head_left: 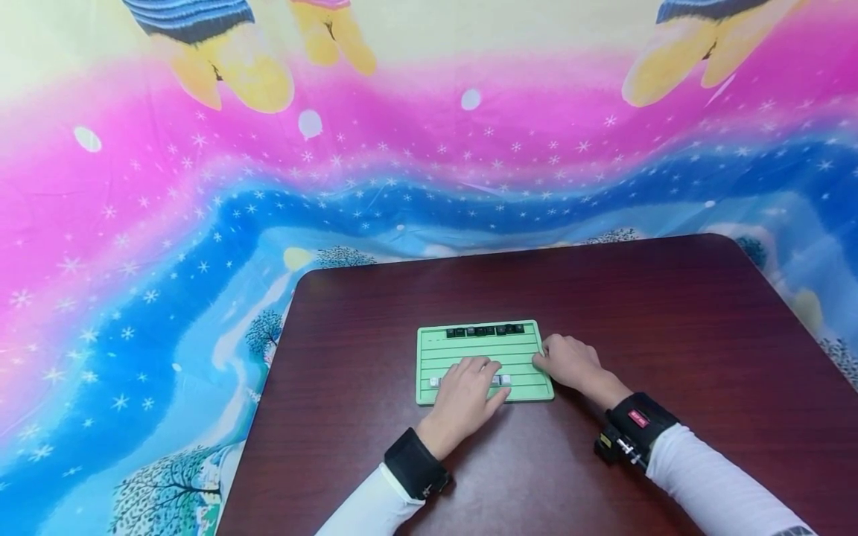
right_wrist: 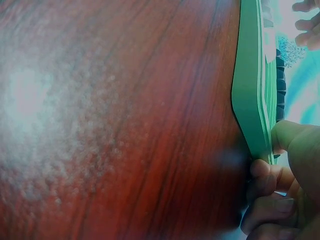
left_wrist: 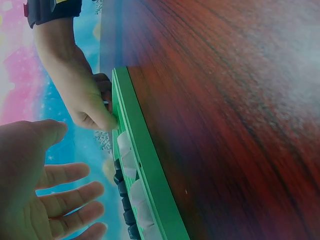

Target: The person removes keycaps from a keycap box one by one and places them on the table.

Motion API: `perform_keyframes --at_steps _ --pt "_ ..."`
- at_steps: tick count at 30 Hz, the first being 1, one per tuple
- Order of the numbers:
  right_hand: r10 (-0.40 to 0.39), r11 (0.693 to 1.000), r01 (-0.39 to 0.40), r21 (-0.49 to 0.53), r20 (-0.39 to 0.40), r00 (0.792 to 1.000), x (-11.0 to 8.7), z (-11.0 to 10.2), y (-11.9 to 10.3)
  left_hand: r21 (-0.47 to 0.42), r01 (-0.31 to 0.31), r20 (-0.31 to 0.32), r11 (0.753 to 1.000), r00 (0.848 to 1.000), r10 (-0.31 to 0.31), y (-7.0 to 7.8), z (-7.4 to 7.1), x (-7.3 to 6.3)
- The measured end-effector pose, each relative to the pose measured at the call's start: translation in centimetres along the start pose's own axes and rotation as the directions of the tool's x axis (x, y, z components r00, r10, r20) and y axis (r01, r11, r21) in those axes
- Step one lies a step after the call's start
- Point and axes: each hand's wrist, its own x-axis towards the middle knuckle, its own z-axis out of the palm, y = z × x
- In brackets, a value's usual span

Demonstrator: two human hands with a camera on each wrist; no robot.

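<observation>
A light green ridged tray (head_left: 434,361) lies on the table, with a row of small black keycap-like blocks (head_left: 480,330) along its far side. White and grey blocks (head_left: 501,380) stand in a row near its close side, partly hidden by my left hand (head_left: 465,394). In the left wrist view that hand hangs over the tray, its fingers (left_wrist: 72,197) spread and holding nothing. My right hand (head_left: 570,361) pinches the tray's right edge. The right wrist view has its thumb (right_wrist: 287,135) on the upper face and a fingertip (right_wrist: 260,168) at the underside of the rim.
The dark reddish-brown wooden table (head_left: 348,357) has rounded far corners. Behind it hangs a cloth (head_left: 429,164) printed with a pink and blue snowy scene. Black bands (head_left: 415,463) with small cameras circle both wrists.
</observation>
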Motion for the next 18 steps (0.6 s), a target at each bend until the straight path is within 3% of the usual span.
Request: perform_keyframes --at_steps 9,18 --pt "-0.011 1.0 0.011 0.012 -0.003 1.0 -0.1 -0.2 0.0 0.019 -0.04 -0.059 0.999 0.997 0.041 0.3 0.2 0.7" --pt "-0.015 1.0 0.015 0.006 -0.01 1.0 0.1 0.0 0.1 0.047 -0.038 -0.02 0.998 0.999 0.039 0.3 0.9 1.2"
